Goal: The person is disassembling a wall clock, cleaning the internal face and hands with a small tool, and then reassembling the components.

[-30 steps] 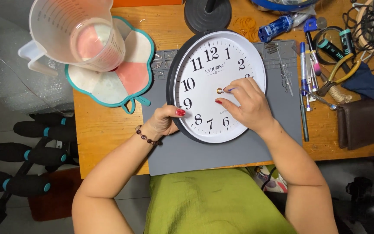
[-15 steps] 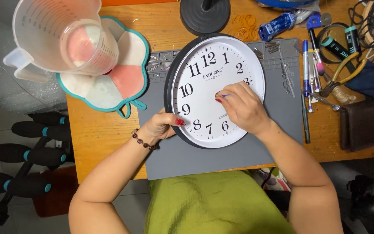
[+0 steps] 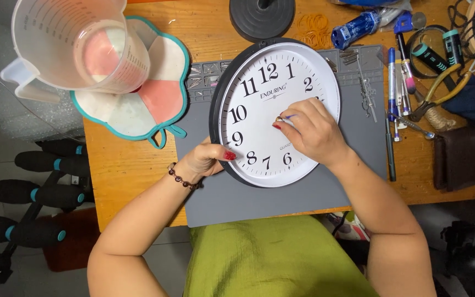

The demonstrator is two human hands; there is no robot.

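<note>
We note white clock face (image 3: 281, 99), black numerals, black rim; grey mat (image 3: 281, 201) beneath; teal-edged pink-white potholder (image 3: 155, 104) at ten o'clock.

Bare arms, red-painted nails, a dark bead bracelet (image 3: 183, 180), and green clothing (image 3: 273, 258).

I saw the round wall clock (image 3: 259, 104), white face, black numerals, dark rim, lying face-up on the grey mat (image 3: 281, 203).

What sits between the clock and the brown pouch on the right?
In the head view, pens and small tools lie between the clock and the brown pouch.
</note>
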